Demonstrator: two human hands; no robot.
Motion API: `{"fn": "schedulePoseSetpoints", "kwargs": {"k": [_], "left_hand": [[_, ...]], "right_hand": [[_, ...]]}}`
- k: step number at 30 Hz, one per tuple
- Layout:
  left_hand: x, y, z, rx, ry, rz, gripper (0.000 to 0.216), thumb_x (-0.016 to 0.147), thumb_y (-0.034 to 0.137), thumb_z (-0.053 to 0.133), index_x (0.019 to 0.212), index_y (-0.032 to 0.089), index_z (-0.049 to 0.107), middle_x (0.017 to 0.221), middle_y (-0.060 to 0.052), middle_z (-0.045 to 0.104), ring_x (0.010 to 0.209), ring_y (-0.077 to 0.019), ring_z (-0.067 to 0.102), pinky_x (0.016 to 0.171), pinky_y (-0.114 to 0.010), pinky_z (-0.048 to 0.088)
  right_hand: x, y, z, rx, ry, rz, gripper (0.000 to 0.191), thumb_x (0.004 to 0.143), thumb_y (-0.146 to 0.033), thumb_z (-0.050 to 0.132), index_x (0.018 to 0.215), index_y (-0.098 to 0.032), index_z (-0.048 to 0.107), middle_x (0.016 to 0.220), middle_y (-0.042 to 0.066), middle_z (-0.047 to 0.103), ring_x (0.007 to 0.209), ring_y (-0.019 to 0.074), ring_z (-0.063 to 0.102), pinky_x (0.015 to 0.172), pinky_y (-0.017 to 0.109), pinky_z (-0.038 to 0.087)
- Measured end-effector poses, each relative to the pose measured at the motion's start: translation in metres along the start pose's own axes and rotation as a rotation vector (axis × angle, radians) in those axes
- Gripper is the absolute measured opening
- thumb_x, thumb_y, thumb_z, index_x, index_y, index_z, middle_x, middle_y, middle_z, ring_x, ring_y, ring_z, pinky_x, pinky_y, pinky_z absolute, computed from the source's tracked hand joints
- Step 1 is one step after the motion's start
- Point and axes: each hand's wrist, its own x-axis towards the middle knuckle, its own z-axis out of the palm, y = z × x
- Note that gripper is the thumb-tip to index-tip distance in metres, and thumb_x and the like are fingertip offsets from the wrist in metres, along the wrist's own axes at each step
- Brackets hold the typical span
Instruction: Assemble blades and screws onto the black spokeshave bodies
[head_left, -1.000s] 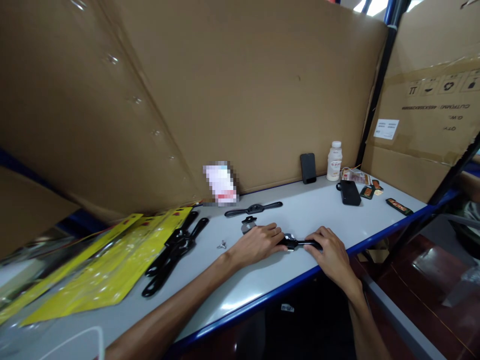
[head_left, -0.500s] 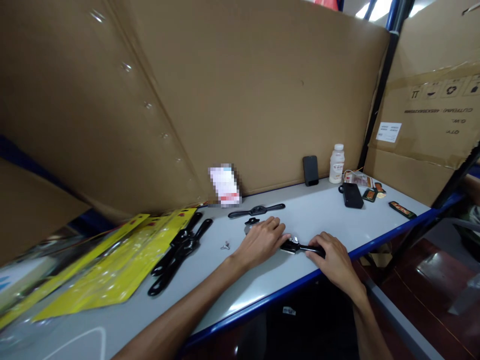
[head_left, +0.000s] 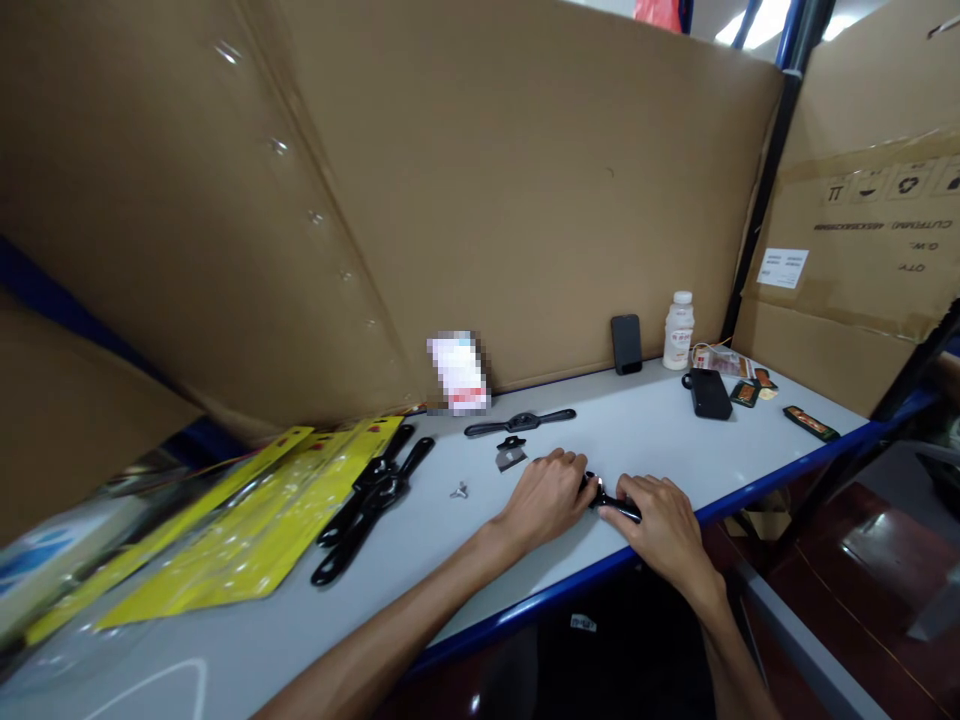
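Near the table's front edge, a black spokeshave (head_left: 624, 508) lies between my two hands. My left hand (head_left: 551, 498) is closed around its left side and middle, hiding most of that half. The fingers of my right hand (head_left: 663, 518) grip the right handle. Just beyond my left hand are a grey metal blade (head_left: 511, 458) and a small black cap piece (head_left: 511, 442). Small silver screws (head_left: 460, 490) sit to the left of the blade. Farther back lies a bare spokeshave body (head_left: 520, 422). More black spokeshaves (head_left: 375, 508) are stacked at the left.
Yellow-backed clear packages (head_left: 255, 535) cover the left of the table. Against the cardboard wall (head_left: 480, 200) stand a blurred-out lit item (head_left: 459, 372), a black phone (head_left: 626, 344) and a white bottle (head_left: 679, 332). A black case (head_left: 710, 393) and small packets (head_left: 810, 422) lie at the right.
My right hand has slid left along the handle, closer to my left hand. My left hand now covers more of the spokeshave, and the blade behind it is more exposed. The view has shifted slightly.
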Motion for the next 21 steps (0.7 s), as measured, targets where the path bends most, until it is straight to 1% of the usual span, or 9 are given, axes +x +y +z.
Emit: {"fn": "schedulePoseSetpoints", "kwargs": {"k": [5, 10, 13, 18, 21], "left_hand": [[0.001, 0.01, 0.007, 0.017, 0.029, -0.089, 0.026, 0.098, 0.028, 0.045, 0.093, 0.013, 0.066, 0.089, -0.015, 0.071, 0.09, -0.0307, 0.067, 0.071, -0.037, 0.046], [0.003, 0.014, 0.014, 0.01, 0.055, -0.134, 0.026, 0.098, 0.026, 0.044, 0.091, 0.013, 0.066, 0.089, -0.015, 0.072, 0.089, -0.0302, 0.068, 0.074, -0.037, 0.047], [0.003, 0.013, 0.012, -0.011, 0.037, -0.155, 0.026, 0.098, 0.027, 0.045, 0.091, 0.013, 0.065, 0.09, -0.015, 0.072, 0.09, -0.0294, 0.068, 0.075, -0.037, 0.047], [0.003, 0.011, 0.005, -0.051, -0.015, -0.176, 0.029, 0.098, 0.033, 0.044, 0.091, 0.015, 0.065, 0.09, -0.014, 0.073, 0.087, -0.0284, 0.069, 0.071, -0.035, 0.046], [0.003, 0.011, 0.003, -0.069, -0.021, -0.185, 0.028, 0.098, 0.032, 0.044, 0.089, 0.015, 0.065, 0.089, -0.013, 0.073, 0.086, -0.0278, 0.07, 0.069, -0.034, 0.045]], "right_hand": [[0.0, -0.001, -0.001, -0.052, 0.014, -0.035, 0.015, 0.093, -0.039, 0.066, 0.096, -0.024, 0.062, 0.093, 0.002, 0.073, 0.088, 0.0212, 0.067, 0.08, 0.032, 0.038], [0.0, -0.003, -0.004, -0.063, 0.02, -0.042, 0.014, 0.094, -0.036, 0.066, 0.097, -0.024, 0.062, 0.092, 0.002, 0.073, 0.089, 0.0215, 0.067, 0.082, 0.033, 0.039], [0.0, -0.003, -0.004, -0.058, 0.019, -0.045, 0.014, 0.094, -0.037, 0.066, 0.096, -0.024, 0.062, 0.091, 0.001, 0.073, 0.089, 0.0211, 0.067, 0.08, 0.032, 0.039], [0.0, -0.001, -0.001, -0.055, 0.034, -0.034, 0.016, 0.093, -0.038, 0.066, 0.093, -0.024, 0.062, 0.09, 0.001, 0.073, 0.085, 0.0205, 0.067, 0.079, 0.031, 0.038], [0.0, -0.003, -0.002, -0.051, 0.022, -0.011, 0.017, 0.093, -0.039, 0.067, 0.092, -0.023, 0.061, 0.09, 0.002, 0.073, 0.086, 0.021, 0.067, 0.079, 0.031, 0.038]]}}
